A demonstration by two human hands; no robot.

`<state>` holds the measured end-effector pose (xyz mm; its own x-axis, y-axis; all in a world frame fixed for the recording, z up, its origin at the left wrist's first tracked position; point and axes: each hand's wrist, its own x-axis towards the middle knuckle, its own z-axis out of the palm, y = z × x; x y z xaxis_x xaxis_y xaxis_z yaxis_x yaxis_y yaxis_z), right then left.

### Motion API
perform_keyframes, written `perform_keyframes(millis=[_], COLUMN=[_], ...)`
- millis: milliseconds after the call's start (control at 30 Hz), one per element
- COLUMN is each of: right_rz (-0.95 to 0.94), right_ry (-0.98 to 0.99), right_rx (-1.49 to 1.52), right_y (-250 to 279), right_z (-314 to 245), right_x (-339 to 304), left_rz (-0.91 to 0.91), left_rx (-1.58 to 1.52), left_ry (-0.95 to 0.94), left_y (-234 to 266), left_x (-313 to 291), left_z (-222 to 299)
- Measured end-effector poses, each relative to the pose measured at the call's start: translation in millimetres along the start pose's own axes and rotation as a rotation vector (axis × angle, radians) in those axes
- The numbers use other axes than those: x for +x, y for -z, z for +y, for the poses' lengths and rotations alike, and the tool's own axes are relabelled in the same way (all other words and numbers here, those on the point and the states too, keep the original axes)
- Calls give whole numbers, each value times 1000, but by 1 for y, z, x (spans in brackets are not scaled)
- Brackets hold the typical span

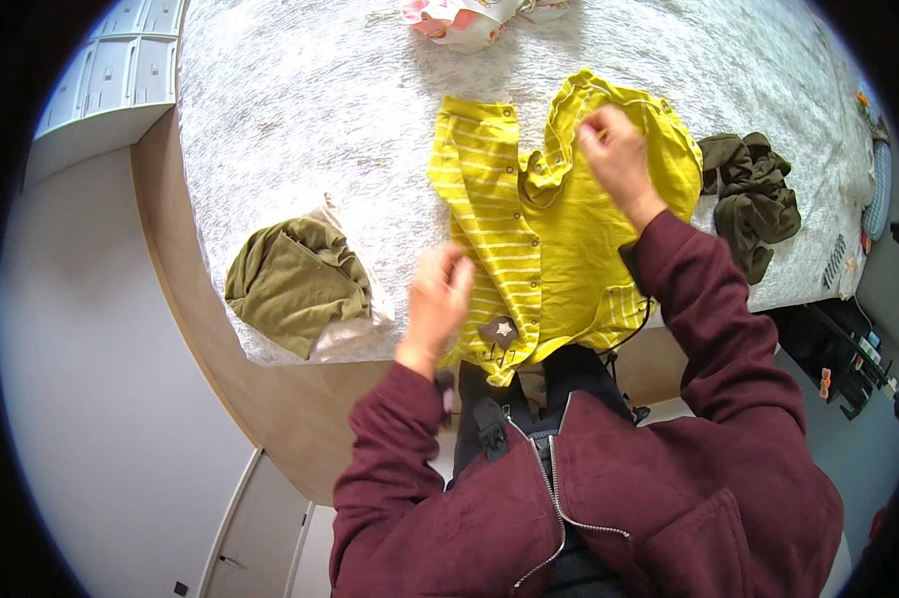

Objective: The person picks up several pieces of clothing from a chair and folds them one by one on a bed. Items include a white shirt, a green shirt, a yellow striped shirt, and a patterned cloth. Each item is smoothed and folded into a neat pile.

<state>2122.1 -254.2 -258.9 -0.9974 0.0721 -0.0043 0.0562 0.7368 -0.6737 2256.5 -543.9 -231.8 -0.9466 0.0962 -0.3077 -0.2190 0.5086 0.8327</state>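
A yellow garment [596, 234] with white stripes on its left part lies spread on the bed, its row of snaps undone. A brown patch with a pale star [499, 331] sits near its lower end. My right hand [617, 149] is over the upper right part, fingers curled together by the snap edging; whether cloth is between them is hidden. Beside the garment's lower left edge, my left hand [437, 299] is partly curled and smeared by motion, so its grip is unclear.
An olive folded garment [300, 279] lies on white cloth at the bed's near left corner. Dark olive crumpled clothing [753, 199] rests to the right. White printed fabric [461, 22] is at the far edge of view. The patterned bedspread [300, 120] lies beneath everything.
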Motion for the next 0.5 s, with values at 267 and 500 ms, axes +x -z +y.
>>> perform_keyframes(millis=[267, 500], right_rz=[-209, 69], right_ry=[-300, -217], right_rx=[-118, 252], right_y=[13, 35], right_z=[51, 60], right_x=[80, 91], left_rz=[106, 159], left_rx=[-317, -695], left_ry=[462, 281], left_y=[16, 52], left_x=[182, 199], left_z=[22, 20])
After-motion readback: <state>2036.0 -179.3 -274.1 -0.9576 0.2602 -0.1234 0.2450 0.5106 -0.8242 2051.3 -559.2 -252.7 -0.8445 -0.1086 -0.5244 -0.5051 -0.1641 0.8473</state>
